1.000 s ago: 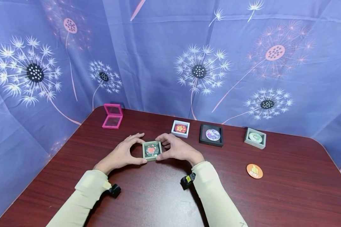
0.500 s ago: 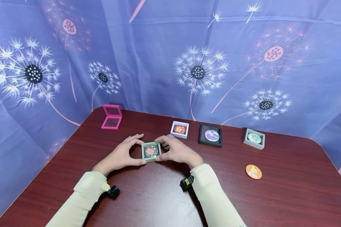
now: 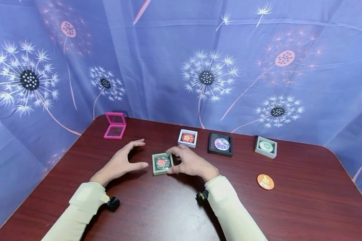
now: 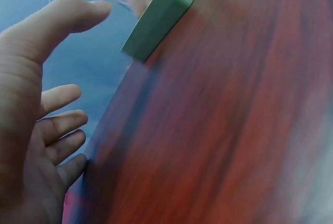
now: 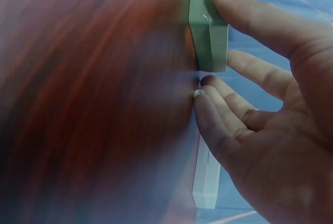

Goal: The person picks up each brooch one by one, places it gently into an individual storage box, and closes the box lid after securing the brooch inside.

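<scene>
A square green display case (image 3: 162, 163) with a clear window sits on the table, a dark green round badge with a red figure inside it. At its right end, the thumb and index finger of my right hand (image 3: 191, 162) pinch the case between near and far corners. The right wrist view shows the thumb on the case's side (image 5: 208, 24), other fingers below. My left hand (image 3: 117, 165) is apart from the case, to its left, thumb and fingers spread with nothing between them. In the left wrist view a gap separates the left thumb from the case's corner (image 4: 161, 18).
Along the back stand an open pink case (image 3: 115, 125), a white case (image 3: 188, 138) with a red badge, a black case (image 3: 220, 144) with a purple-white badge and a grey case (image 3: 265, 147) with a pale green one. A loose orange badge (image 3: 265, 181) lies at right.
My left hand has let go of the green case and drawn back to the left. The right hand stays on the case, which is nearly where it was. The head view has shifted slightly.
</scene>
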`<state>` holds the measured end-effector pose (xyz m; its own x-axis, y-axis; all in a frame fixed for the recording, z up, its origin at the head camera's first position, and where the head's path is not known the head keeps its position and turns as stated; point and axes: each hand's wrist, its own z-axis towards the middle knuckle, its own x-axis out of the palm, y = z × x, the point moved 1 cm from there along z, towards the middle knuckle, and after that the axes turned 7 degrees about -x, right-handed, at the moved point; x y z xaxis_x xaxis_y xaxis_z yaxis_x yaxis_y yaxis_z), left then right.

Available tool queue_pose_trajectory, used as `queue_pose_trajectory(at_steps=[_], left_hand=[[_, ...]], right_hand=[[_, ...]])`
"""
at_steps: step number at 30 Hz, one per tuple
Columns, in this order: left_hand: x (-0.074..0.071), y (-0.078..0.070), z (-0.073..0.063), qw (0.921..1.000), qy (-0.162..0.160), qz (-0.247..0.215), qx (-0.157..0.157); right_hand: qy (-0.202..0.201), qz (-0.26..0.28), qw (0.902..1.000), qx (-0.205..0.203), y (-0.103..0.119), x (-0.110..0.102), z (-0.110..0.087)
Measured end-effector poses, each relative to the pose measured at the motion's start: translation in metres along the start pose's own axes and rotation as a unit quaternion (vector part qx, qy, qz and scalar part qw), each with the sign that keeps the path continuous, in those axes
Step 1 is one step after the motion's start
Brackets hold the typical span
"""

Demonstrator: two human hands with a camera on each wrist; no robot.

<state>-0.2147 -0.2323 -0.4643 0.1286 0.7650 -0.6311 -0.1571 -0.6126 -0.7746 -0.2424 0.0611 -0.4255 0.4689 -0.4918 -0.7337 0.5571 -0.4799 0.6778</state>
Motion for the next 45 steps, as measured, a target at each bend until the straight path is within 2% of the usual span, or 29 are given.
queue_pose_trajectory(at_steps=[4,6,8,12,14,16,21,24,28,31,33,38,45], left_hand=[[-0.011,0.006,-0.001,0.9996,-0.025,-0.014,-0.003],[-0.016,0.009,0.000,0.9984,-0.054,-0.018,0.002],[-0.022,0.011,0.001,0.9948,-0.100,-0.016,0.009],[-0.035,0.013,0.003,0.9780,-0.208,-0.001,0.012],[-0.043,0.015,0.005,0.9697,-0.244,0.002,0.004],[-0.051,0.017,0.007,0.9641,-0.265,0.003,-0.011],[-0.072,0.025,0.015,0.9595,-0.275,-0.004,-0.063],[-0.081,0.031,0.023,0.9581,-0.271,-0.029,-0.088],[-0.090,0.041,0.033,0.9513,-0.275,-0.068,-0.122],[-0.095,0.047,0.040,0.9455,-0.281,-0.069,-0.150],[-0.098,0.052,0.045,0.9444,-0.278,-0.069,-0.161],[-0.102,0.062,0.055,0.9473,-0.263,-0.076,-0.167],[-0.104,0.071,0.066,0.9566,-0.247,-0.050,-0.146]], right_hand=[[0.004,-0.014,0.9998,0.011,0.000,-0.003,-0.006],[0.005,-0.020,0.9997,0.015,-0.001,-0.005,-0.010],[0.006,-0.023,0.9996,0.017,-0.001,-0.007,-0.013],[0.003,-0.027,0.9993,0.024,-0.006,-0.012,-0.022],[0.002,-0.028,0.9992,0.028,-0.008,-0.015,-0.026],[0.001,-0.029,0.9991,0.033,-0.011,-0.017,-0.030],[0.001,-0.028,0.9991,0.031,-0.015,-0.023,-0.038],[0.000,-0.034,0.9991,0.025,-0.018,-0.026,-0.042],[0.000,-0.039,0.9988,0.030,-0.021,-0.031,-0.050],[-0.005,-0.041,0.9986,0.034,-0.025,-0.034,-0.056],[-0.010,-0.042,0.9983,0.038,-0.027,-0.036,-0.061],[-0.014,-0.055,0.9973,0.046,-0.032,-0.043,-0.073],[-0.027,-0.080,0.9957,0.039,-0.041,-0.053,-0.091]])
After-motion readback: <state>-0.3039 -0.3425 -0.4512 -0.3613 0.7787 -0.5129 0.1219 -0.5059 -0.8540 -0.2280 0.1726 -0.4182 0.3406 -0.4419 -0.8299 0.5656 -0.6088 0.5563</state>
